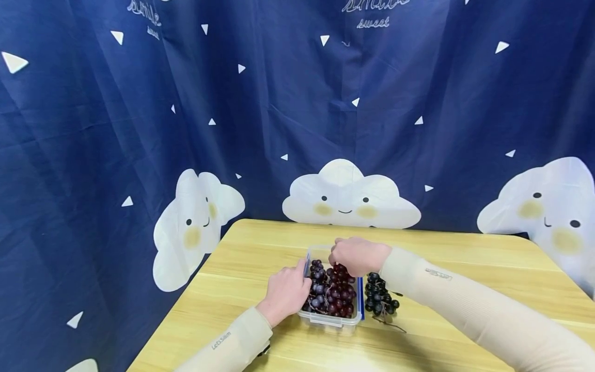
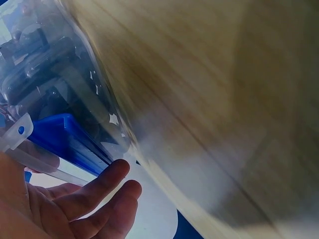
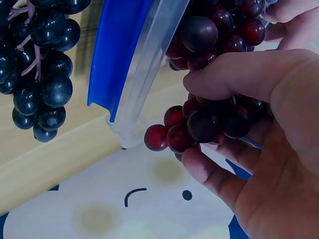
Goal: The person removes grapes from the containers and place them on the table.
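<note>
A clear plastic box (image 1: 331, 321) with blue side clips (image 2: 67, 142) stands on the table, holding a dark purple bunch of grapes (image 1: 318, 289) and a red bunch of grapes (image 1: 342, 300). My left hand (image 1: 285, 292) holds the box's left rim, its fingers bent beside a blue clip in the left wrist view. Over the far right part of the box, my right hand (image 1: 357, 256) grips the red bunch between thumb and fingers. In the right wrist view, red grapes (image 3: 175, 132) stick out past the fingertips. A black bunch of grapes (image 1: 378, 295) lies outside, right of the box.
The wooden table (image 1: 251, 248) has rounded far corners. A thin stem (image 1: 389, 324) reaches from the black bunch toward the front. Behind the table hangs a dark blue curtain (image 1: 297, 129) with white clouds. My right sleeve (image 1: 446, 289) passes above the table's right side.
</note>
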`<state>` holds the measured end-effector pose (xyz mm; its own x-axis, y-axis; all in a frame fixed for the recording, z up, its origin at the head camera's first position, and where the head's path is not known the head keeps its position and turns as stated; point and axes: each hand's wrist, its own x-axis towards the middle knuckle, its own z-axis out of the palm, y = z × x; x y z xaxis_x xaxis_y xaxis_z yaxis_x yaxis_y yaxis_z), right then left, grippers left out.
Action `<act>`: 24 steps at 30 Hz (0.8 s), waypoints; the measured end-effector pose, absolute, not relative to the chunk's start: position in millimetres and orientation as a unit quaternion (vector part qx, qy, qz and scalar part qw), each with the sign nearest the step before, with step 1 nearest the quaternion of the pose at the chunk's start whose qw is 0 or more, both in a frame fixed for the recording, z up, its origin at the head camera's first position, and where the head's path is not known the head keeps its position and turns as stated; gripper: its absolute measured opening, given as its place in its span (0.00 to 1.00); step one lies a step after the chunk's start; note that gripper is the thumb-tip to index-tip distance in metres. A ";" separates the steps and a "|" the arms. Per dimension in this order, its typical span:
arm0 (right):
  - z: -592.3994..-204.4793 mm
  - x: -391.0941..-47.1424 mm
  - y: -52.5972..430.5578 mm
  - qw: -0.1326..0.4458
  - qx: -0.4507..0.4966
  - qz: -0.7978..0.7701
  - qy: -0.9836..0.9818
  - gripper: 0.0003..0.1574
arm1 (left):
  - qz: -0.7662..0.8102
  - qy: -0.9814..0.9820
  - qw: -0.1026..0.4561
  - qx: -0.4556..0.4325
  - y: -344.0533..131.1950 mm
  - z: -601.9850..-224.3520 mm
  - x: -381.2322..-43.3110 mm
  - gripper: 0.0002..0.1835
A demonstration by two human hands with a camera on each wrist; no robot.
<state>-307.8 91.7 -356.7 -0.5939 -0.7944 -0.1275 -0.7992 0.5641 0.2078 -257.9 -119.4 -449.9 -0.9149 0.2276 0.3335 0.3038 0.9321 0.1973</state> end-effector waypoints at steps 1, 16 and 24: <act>-355.7 -306.3 92.5 0.001 -0.455 0.124 0.882 0.29 | -0.124 -0.971 0.153 -0.137 -119.6 -450.0 -258.0 0.21; -341.4 -285.9 107.9 -0.116 -0.483 0.155 0.854 0.22 | -0.127 -0.972 0.143 -0.134 -120.4 -451.7 -260.7 0.22; -331.4 -279.6 114.8 -0.157 -0.488 0.160 0.844 0.21 | -0.130 -0.972 0.144 -0.135 -120.3 -451.2 -260.8 0.20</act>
<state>-279.6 114.8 -331.4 -0.4741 -0.8737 0.1092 -0.7732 0.4724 0.4231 -260.8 -120.3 -451.2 -0.9220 0.2256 0.3147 0.3004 0.9296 0.2135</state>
